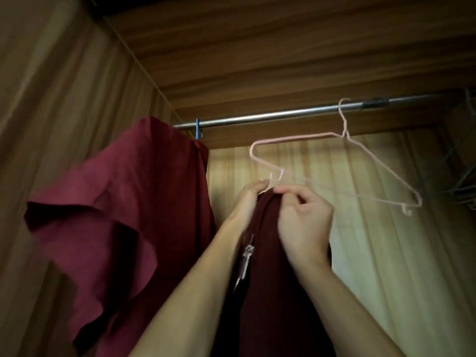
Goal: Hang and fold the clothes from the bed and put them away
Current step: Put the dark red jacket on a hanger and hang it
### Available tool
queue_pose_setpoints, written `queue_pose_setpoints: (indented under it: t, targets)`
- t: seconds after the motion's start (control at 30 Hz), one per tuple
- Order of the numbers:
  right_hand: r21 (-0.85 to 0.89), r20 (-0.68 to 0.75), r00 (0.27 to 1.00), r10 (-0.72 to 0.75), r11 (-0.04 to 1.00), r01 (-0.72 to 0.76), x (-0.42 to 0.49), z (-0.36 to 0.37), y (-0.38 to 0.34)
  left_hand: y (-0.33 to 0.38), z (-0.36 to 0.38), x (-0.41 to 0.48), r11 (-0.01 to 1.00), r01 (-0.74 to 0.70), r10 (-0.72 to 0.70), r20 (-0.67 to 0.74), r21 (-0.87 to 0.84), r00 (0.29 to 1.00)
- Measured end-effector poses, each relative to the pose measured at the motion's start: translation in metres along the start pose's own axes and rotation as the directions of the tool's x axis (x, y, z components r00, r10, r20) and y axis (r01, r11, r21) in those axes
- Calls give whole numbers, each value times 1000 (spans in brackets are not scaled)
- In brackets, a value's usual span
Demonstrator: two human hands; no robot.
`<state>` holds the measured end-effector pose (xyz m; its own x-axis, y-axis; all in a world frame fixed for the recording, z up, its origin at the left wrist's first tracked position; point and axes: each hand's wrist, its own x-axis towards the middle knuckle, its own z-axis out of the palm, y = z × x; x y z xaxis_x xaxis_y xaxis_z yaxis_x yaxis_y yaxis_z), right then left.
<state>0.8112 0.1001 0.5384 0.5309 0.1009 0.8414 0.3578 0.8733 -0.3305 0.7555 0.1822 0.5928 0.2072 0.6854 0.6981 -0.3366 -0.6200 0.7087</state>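
You have the dark maroon garment [270,292] lifted inside the wardrobe, its top edge bunched just under the low left end of the pink wire hanger [345,132], which hangs tilted from the metal rail [270,114]. Your right hand [305,220] has its fingers curled and pinching the top of the fabric. Your left hand [247,204] lies along the other side with fingers stretched toward the hanger's tip, but the thumb is hidden and the view is blurred, so you cannot tell whether it actually grips the cloth. You seem to be feeding the garment onto that hanger arm, and several things could go wrong. The hanger sits loosely by its hook and is already canted, so an upward push on the low end could swing it or lift the hook off the rail. The small notch near the wire's end may snag the weave, and the metal zipper pull could catch too. The cloth is gathered thick, so if only one side is truly held, its weight may drag it off. The red garment [116,202] on the blue hanger [197,128] hangs close to your left forearm and could be knocked.
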Motion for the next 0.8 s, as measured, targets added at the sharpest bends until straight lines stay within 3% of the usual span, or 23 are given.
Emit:
queue_pose_setpoints:
  t: [0.1, 0.2, 0.27, 0.3, 0.33, 0.4, 0.43, 0.5, 0.57, 0.7, 0.8]
  targets:
    - [1, -12, 996, 91, 996, -91, 0, -18, 14, -32, -14, -17, 994, 89, -90, 11, 59, 996]
    - [-48, 42, 989, 144, 989, -142, -25, -23, 24, -73, -30, -42, 978, 166, -134, -235, 123, 963]
    - [-74, 72, 982, 177, 982, -172, -43, -23, 29, -102, -47, -64, 886, 353, -173, -493, 301, 853]
    - [-85, 83, 978, 191, 979, -184, -51, -24, 31, -120, -55, -81, 835, 470, -248, -567, 286, 785]
    - [-96, 93, 975, 200, 977, -192, -57, -26, 32, -140, -63, -94, 826, 529, -344, -569, 194, 747]
    - [-126, 112, 966, 233, 968, -218, -72, -31, 36, -190, -86, -114, 821, 569, -537, -408, -48, 739]
    - [-136, 123, 961, 248, 963, -231, -80, -33, 38, -219, -100, -121, 797, 593, -595, -324, -117, 736]
    - [-152, 142, 953, 267, 957, -246, -94, -40, 40, -261, -119, -138, 776, 611, -628, -291, -157, 722]
    - [-172, 121, 955, 271, 953, -249, -102, -50, 41, -248, -116, -171, 770, 630, -617, -363, -98, 698]
    - [-212, 42, 962, 271, 943, -256, -100, -76, 31, -262, -131, -218, 697, 683, -486, -558, 217, 673]
    - [-222, 9, 974, 228, 950, -220, -97, -90, 17, -274, -138, -225, 701, 702, -591, -448, 126, 671]
